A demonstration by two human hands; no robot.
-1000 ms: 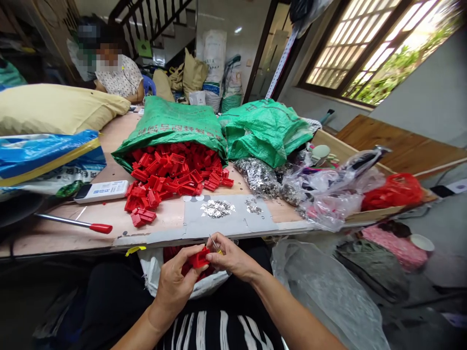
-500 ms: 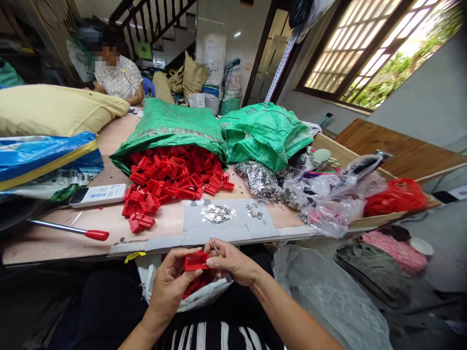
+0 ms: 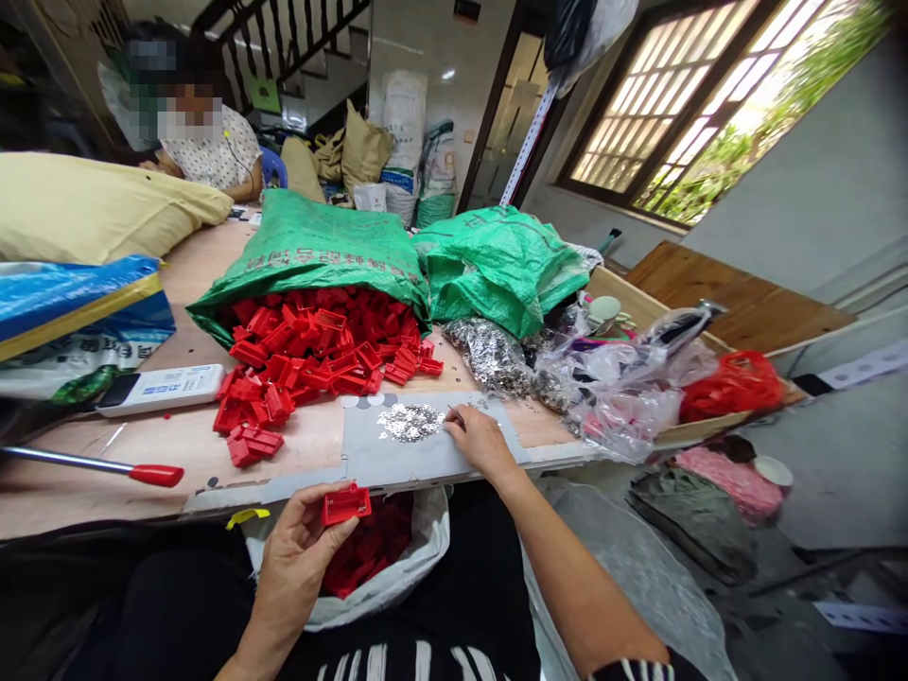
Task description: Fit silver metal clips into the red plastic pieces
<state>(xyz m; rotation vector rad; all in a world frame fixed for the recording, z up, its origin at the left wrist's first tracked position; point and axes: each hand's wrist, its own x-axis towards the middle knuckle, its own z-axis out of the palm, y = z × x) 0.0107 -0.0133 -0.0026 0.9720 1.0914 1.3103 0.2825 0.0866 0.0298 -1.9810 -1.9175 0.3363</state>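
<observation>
My left hand (image 3: 302, 544) grips a small red plastic box (image 3: 347, 505), tilted so its open side faces me. Metal bits show inside that box. Over the grey mat (image 3: 361, 463), my right hand (image 3: 479, 437) is pinched at the right edge of a pile of small silvery metal pieces (image 3: 410, 423). A thin metal tool (image 3: 452, 410) barely shows at its fingertips; most of it is hidden. Below the table edge, a white sack (image 3: 441, 539) on my lap holds more red boxes (image 3: 383, 549).
A heap of red boxes (image 3: 305, 355) spills from a green sack (image 3: 319, 236). To its right are another green sack (image 3: 503, 265) and a bag of metal pieces (image 3: 489, 355). A red-tipped lever (image 3: 156, 475) juts in at left. Someone (image 3: 213, 151) sits across the table.
My right hand has left the red box and moved up and forward to the metal pieces. My left hand keeps the box, now slightly further left in view. The camera view has shifted.
</observation>
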